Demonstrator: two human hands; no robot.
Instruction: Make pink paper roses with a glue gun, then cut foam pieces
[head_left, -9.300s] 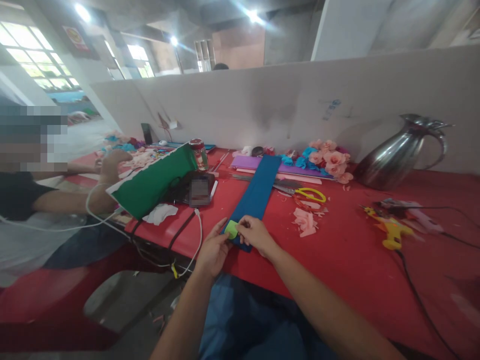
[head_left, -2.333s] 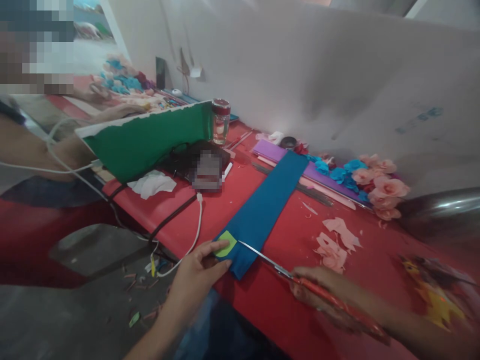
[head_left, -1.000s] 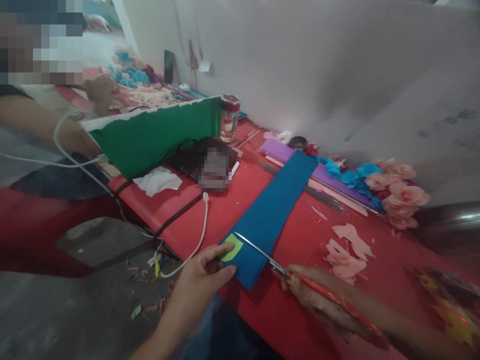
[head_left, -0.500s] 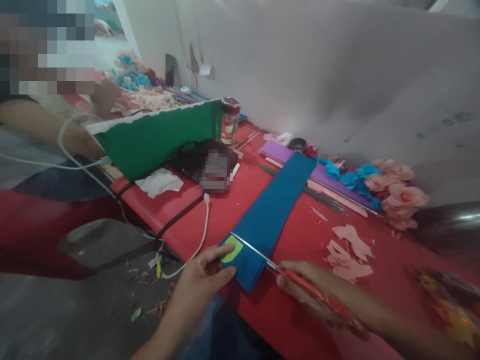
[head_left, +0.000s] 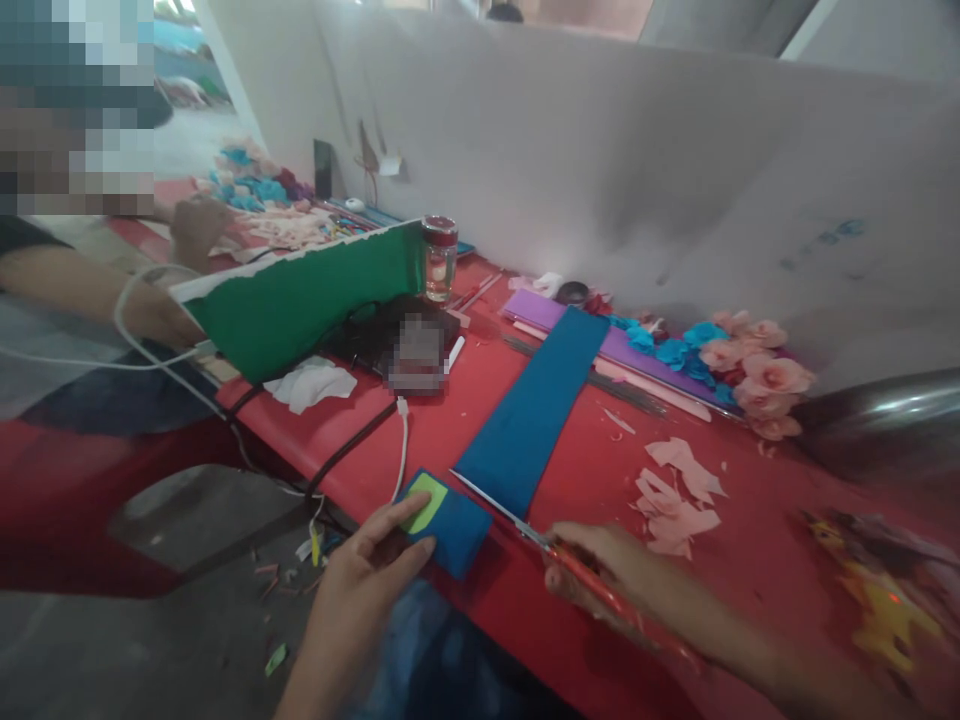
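Observation:
Between the thumb and fingers of my left hand (head_left: 375,560) is a cut-off piece of blue paper (head_left: 457,530), with a small yellow-green paper template (head_left: 428,500) lying on it under my fingertip. My right hand (head_left: 600,570) is closed around the red handles of a pair of scissors (head_left: 517,522), whose blades look closed and lie along the cut edge of the long blue paper strip (head_left: 536,400). A gap of red table separates that strip from the piece in my left hand.
Pink paper scraps (head_left: 679,500) lie right of the strip on the red table (head_left: 585,470). Behind are paper flowers (head_left: 757,370), purple paper (head_left: 637,362) and a glass jar (head_left: 439,260). A green board (head_left: 315,290) stands left, near a white cable (head_left: 403,450) and another person's arm (head_left: 97,290).
The end of the blue strip has come off, and my left hand has drawn it down and left with the template. The scissors stay at the cut. The view has shifted slightly.

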